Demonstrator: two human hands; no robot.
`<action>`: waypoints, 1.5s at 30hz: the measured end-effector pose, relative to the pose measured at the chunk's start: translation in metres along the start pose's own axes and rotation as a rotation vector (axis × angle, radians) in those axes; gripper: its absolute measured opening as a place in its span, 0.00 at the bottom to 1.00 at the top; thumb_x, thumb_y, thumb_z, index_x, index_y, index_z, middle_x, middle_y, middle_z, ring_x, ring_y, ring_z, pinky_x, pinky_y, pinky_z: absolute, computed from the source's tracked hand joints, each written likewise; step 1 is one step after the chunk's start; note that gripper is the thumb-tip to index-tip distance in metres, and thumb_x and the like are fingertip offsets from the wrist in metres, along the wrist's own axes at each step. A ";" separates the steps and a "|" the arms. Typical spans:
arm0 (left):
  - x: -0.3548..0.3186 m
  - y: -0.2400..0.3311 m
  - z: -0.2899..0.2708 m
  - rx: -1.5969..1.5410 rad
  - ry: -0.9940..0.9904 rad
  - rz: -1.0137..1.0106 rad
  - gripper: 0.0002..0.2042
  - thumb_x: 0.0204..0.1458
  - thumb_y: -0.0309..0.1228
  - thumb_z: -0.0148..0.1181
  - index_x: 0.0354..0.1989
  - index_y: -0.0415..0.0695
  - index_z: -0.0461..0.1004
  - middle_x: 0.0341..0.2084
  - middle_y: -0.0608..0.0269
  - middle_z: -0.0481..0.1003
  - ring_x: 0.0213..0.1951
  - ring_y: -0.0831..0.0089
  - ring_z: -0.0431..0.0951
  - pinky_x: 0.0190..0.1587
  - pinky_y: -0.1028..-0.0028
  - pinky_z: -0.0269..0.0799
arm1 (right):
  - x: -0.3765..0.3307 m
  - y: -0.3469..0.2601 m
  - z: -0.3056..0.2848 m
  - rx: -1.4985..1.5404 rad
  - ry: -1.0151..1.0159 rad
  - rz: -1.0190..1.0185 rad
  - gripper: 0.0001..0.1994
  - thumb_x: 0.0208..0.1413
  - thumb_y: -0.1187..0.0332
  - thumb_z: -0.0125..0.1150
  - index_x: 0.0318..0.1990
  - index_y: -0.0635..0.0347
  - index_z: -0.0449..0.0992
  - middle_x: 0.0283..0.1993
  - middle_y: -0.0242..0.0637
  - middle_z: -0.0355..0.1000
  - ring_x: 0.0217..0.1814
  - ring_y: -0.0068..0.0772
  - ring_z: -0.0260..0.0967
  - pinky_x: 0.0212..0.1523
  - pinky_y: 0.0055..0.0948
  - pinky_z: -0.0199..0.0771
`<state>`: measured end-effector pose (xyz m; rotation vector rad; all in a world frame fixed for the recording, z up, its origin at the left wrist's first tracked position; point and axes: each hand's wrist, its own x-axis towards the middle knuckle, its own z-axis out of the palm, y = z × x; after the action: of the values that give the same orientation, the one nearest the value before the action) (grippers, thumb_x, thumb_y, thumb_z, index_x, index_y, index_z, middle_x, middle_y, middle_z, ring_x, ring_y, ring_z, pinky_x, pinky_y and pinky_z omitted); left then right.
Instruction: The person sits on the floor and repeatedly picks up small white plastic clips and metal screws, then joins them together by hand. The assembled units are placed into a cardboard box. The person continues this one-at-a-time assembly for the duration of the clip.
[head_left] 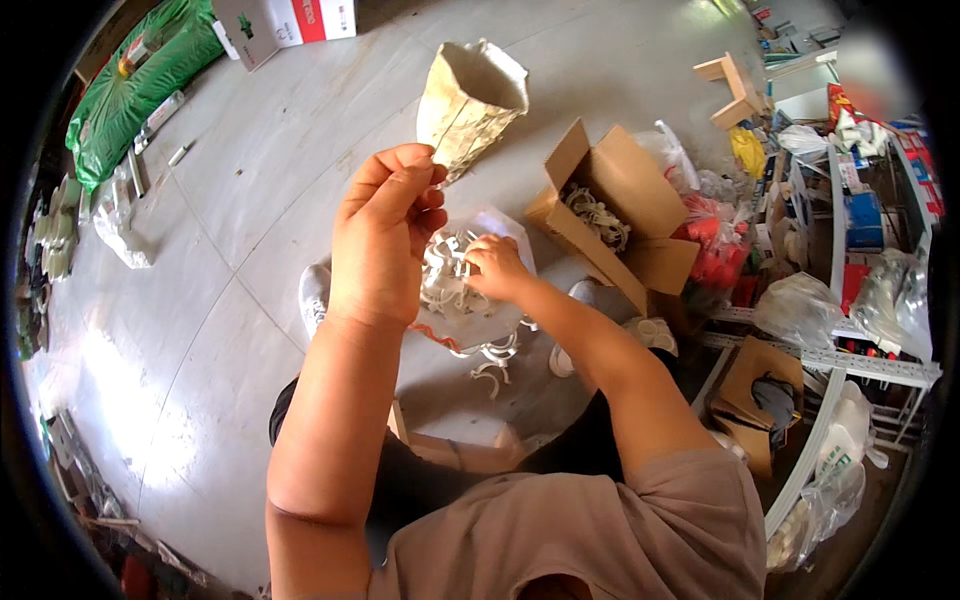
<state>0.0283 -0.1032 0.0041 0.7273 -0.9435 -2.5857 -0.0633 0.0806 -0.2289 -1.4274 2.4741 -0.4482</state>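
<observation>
Raised at centre, my left hand has its thumb and index finger pinched together and the other fingers curled. What the pinch holds, if anything, is too small to make out. Lower and to the right, my right hand has its fingertips closed at a heap of white plastic pipe clips, seemingly on one of them. The heap lies on a pale plastic bag between my feet, partly hidden behind my left hand. A few loose clips lie nearer to me. Beyond my left fingertips stands an open, worn beige sack.
Right of the heap, an open cardboard box holds more clips. Metal shelving with bags and boxes runs along the right, near a small wooden stool. A green plastic-wrapped bundle lies far left on the grey floor.
</observation>
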 end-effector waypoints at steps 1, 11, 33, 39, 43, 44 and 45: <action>0.000 -0.001 0.002 0.001 0.017 -0.010 0.04 0.50 0.28 0.50 0.34 0.45 0.69 0.28 0.67 0.70 0.28 0.81 0.64 0.33 0.80 0.62 | -0.001 -0.008 -0.021 0.056 -0.131 0.087 0.15 0.39 0.61 0.61 0.36 0.57 0.73 0.34 0.32 0.70 0.39 0.33 0.66 0.43 0.33 0.60; 0.001 -0.015 0.023 0.103 -0.089 -0.052 0.04 0.50 0.29 0.51 0.33 0.46 0.70 0.28 0.68 0.70 0.28 0.82 0.65 0.34 0.80 0.62 | -0.036 -0.074 -0.182 1.597 0.067 0.300 0.09 0.52 0.66 0.52 0.36 0.62 0.68 0.28 0.33 0.68 0.31 0.19 0.64 0.35 0.18 0.60; -0.010 -0.059 0.040 0.448 -0.375 -0.128 0.08 0.51 0.32 0.55 0.32 0.39 0.72 0.26 0.70 0.71 0.31 0.83 0.66 0.37 0.81 0.61 | -0.063 -0.075 -0.199 1.655 0.285 0.291 0.13 0.57 0.60 0.47 0.34 0.61 0.71 0.23 0.30 0.67 0.26 0.19 0.62 0.29 0.18 0.60; -0.007 -0.059 0.040 0.420 -0.413 -0.177 0.07 0.51 0.30 0.55 0.32 0.39 0.71 0.27 0.69 0.71 0.31 0.82 0.67 0.37 0.81 0.62 | -0.062 -0.083 -0.205 1.631 0.280 0.358 0.12 0.56 0.60 0.47 0.34 0.61 0.71 0.24 0.30 0.66 0.25 0.19 0.62 0.28 0.18 0.59; -0.010 -0.057 0.044 0.333 -0.502 -0.162 0.05 0.51 0.28 0.54 0.33 0.39 0.71 0.29 0.69 0.70 0.32 0.82 0.67 0.38 0.80 0.63 | -0.066 -0.072 -0.200 1.736 0.222 0.272 0.12 0.56 0.62 0.46 0.35 0.62 0.70 0.25 0.31 0.67 0.27 0.21 0.63 0.31 0.20 0.61; -0.009 -0.058 0.043 0.325 -0.511 -0.135 0.05 0.51 0.28 0.54 0.33 0.39 0.70 0.29 0.69 0.70 0.32 0.82 0.67 0.38 0.81 0.63 | -0.067 -0.070 -0.199 1.783 0.206 0.242 0.12 0.56 0.62 0.46 0.36 0.63 0.70 0.25 0.32 0.68 0.27 0.22 0.64 0.32 0.21 0.62; -0.008 -0.061 0.040 0.319 -0.517 -0.108 0.05 0.51 0.28 0.54 0.33 0.39 0.70 0.29 0.69 0.70 0.32 0.82 0.67 0.38 0.81 0.62 | -0.066 -0.070 -0.199 1.837 0.205 0.227 0.12 0.56 0.63 0.46 0.36 0.63 0.70 0.25 0.33 0.68 0.27 0.23 0.64 0.33 0.22 0.63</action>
<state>0.0070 -0.0340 -0.0071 0.1694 -1.5289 -2.8097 -0.0474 0.1324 -0.0142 -0.2450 1.1217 -2.0090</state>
